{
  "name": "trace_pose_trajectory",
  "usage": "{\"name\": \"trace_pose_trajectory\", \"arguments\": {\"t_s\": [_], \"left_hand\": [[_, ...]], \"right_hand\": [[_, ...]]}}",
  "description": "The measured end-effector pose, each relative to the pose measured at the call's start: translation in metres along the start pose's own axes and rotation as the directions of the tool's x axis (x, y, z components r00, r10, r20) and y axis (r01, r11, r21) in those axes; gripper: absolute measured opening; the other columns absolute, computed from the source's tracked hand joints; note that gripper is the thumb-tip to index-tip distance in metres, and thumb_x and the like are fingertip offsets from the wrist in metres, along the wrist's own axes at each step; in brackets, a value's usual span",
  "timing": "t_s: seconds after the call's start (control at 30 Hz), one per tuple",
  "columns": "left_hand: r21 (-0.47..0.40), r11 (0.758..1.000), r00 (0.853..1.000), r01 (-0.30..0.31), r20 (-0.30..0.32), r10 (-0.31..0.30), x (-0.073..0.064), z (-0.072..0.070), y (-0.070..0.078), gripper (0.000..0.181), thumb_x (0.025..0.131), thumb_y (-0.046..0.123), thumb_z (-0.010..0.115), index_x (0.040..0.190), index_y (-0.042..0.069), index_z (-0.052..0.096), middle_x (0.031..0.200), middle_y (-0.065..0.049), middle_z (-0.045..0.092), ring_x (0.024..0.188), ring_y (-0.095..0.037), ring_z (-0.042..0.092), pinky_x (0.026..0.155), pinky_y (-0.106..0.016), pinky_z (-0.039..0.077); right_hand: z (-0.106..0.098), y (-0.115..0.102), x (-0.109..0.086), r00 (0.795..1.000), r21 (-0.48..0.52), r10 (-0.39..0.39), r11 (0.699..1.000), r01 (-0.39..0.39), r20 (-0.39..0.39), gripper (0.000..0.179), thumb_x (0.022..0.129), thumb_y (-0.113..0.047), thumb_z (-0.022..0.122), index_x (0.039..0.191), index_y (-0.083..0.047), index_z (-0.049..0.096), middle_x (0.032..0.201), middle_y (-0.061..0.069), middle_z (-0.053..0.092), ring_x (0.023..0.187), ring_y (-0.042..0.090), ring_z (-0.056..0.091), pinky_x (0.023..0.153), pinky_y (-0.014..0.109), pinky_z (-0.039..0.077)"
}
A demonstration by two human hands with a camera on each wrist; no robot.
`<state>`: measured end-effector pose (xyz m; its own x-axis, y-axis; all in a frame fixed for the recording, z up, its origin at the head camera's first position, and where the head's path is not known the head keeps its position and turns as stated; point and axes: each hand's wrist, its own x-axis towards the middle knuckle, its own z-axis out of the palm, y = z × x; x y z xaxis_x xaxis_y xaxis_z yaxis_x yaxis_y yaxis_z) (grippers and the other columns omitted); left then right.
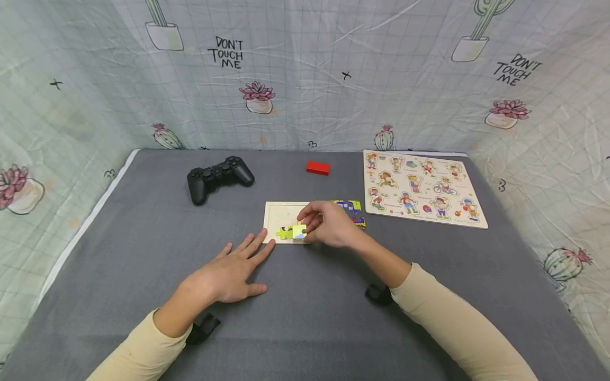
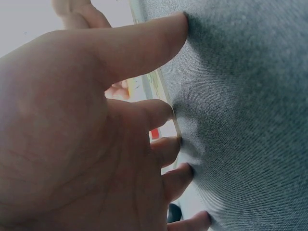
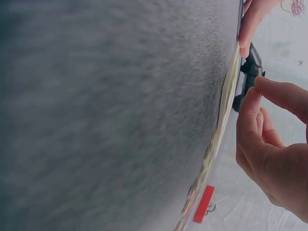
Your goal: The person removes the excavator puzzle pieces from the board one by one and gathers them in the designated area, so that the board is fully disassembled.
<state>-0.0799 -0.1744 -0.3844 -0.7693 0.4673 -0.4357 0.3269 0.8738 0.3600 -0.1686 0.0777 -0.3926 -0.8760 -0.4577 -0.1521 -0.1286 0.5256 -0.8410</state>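
A small pale wooden puzzle board (image 1: pixel 281 210) lies flat on the table. My left hand (image 1: pixel 233 271) is spread with straight fingers, its index and middle fingertips at the board's left edge and corner. Between thumb and fingers my right hand (image 1: pixel 331 225) pinches a yellow and light-blue puzzle piece (image 1: pixel 298 232) over the board. In the right wrist view the held puzzle piece (image 3: pixel 260 81) shows only as a thin edge, raised above the board. A green puzzle piece (image 1: pixel 285 233) lies low on the board. Colourful puzzle pieces (image 1: pixel 353 206) lie to the right, partly hidden by my right hand.
A red block (image 1: pixel 317 168) lies behind the board. At the back left is a black game controller (image 1: pixel 220 177), and at the back right a larger picture board (image 1: pixel 419 185) with children figures. A printed cloth (image 1: pixel 305 79) surrounds the grey table (image 1: pixel 305 338).
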Motion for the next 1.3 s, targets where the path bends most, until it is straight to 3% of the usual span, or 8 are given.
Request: {"name": "trace_pose_trajectory", "arguments": {"t_s": [0.27,0.67,1.3], "left_hand": [[0.004,1.0,1.0,0.001,0.0,-0.001,0.0,0.0,-0.001,0.091,0.098,0.045,0.071,0.169,0.02,0.018,0.177,-0.006,-0.001,0.163,-0.037,0.009,0.124,-0.071,0.014],[-0.004,1.0,1.0,-0.008,-0.006,0.008,-0.001,-0.001,0.0,0.092,0.098,0.045,0.071,0.169,0.019,0.018,0.177,-0.006,-0.001,0.163,-0.038,0.009,0.124,-0.071,0.014],[0.004,1.0,1.0,-0.007,-0.014,0.007,0.001,0.001,-0.001,0.092,0.098,0.044,0.072,0.169,0.018,0.019,0.177,-0.007,0.001,0.162,-0.038,0.01,0.124,-0.071,0.014]], "right_hand": [[-0.009,0.009,-0.013,0.998,0.026,0.059,0.998,-0.059,0.0,0.038,0.076,0.007,0.086,0.11,-0.004,0.073,0.097,0.01,0.068,0.081,0.016,0.07,0.073,0.029,0.058],[-0.019,0.019,-0.027,0.997,-0.079,0.071,0.994,-0.074,-0.029,0.038,0.074,0.006,0.088,0.108,-0.007,0.073,0.096,0.007,0.069,0.082,0.015,0.068,0.077,0.03,0.057],[-0.02,0.02,-0.03,0.992,-0.197,0.123,0.973,-0.123,-0.012,0.035,0.074,0.001,0.091,0.104,-0.005,0.074,0.092,0.007,0.07,0.078,0.013,0.065,0.078,0.029,0.056]]}}
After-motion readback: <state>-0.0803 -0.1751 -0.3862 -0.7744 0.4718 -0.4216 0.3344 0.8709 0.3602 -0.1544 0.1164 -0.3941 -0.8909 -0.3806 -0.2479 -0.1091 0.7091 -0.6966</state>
